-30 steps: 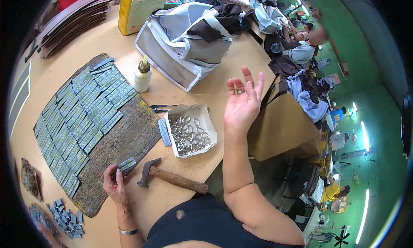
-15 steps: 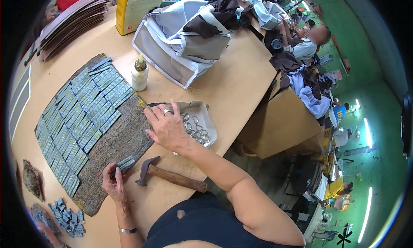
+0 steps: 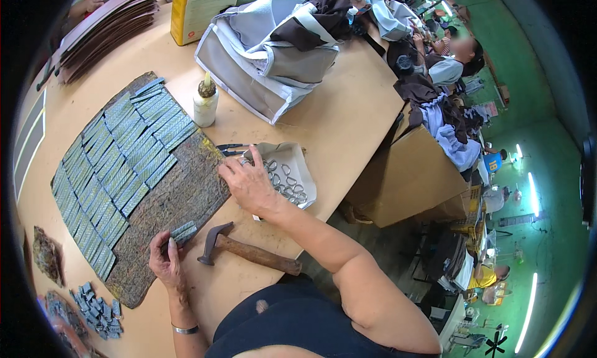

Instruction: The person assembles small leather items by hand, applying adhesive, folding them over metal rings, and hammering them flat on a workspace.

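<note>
My left hand is closed on a small stack of grey-green strips, pinched between thumb and fingers at the near edge of a dark, rough board. Rows of similar patterned strips cover much of that board. My right hand is at the left side of a white box of metal rings. Its fingers are apart, and nothing shows in them. Just beyond its fingers lies a dark-handled tool, perhaps pliers. A wooden-handled hammer lies between my arms.
A glue bottle, a yellow can and a pale fabric bag stand farther back. Stacked brown sheets lie far left, loose small pieces near left. Right of the table is a cardboard box; people work beyond.
My right hand has shifted slightly right, off the board's edge toward the white box, uncovering more of the dark-handled tool. My left hand keeps its hold on the strips.
</note>
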Demonstrator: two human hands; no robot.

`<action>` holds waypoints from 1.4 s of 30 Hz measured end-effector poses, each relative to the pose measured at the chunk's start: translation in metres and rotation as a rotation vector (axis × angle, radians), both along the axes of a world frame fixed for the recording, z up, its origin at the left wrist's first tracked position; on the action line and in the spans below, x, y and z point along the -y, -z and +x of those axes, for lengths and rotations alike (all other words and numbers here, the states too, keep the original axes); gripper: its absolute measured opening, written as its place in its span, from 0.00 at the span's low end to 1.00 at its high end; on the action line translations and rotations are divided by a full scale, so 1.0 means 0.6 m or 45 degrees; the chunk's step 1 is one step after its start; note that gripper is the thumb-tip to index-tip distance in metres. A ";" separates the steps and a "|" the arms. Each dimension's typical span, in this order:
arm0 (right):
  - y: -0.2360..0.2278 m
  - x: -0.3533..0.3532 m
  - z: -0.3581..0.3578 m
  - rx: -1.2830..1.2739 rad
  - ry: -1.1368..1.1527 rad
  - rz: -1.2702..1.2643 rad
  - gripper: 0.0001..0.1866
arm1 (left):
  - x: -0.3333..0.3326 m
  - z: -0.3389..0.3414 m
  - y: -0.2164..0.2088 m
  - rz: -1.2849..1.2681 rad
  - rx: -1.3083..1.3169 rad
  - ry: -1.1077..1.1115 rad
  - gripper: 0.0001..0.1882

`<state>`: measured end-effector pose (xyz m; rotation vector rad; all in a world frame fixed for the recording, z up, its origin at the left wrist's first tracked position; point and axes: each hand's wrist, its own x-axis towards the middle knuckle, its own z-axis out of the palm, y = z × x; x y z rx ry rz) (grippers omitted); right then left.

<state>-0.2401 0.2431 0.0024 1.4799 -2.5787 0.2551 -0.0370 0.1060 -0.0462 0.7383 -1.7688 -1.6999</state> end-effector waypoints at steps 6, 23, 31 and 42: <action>0.003 -0.008 -0.008 0.153 -0.035 -0.039 0.15 | -0.003 -0.003 -0.001 0.009 -0.027 -0.018 0.09; 0.018 0.065 -0.082 0.391 -0.037 -0.463 0.11 | -0.008 -0.007 -0.009 0.021 0.042 -0.020 0.08; -0.012 0.101 -0.047 0.111 0.191 -0.067 0.06 | -0.005 -0.005 -0.009 0.026 0.035 -0.006 0.08; -0.081 -0.076 -0.032 0.337 0.299 -0.078 0.15 | 0.000 0.002 0.006 0.025 0.000 -0.015 0.09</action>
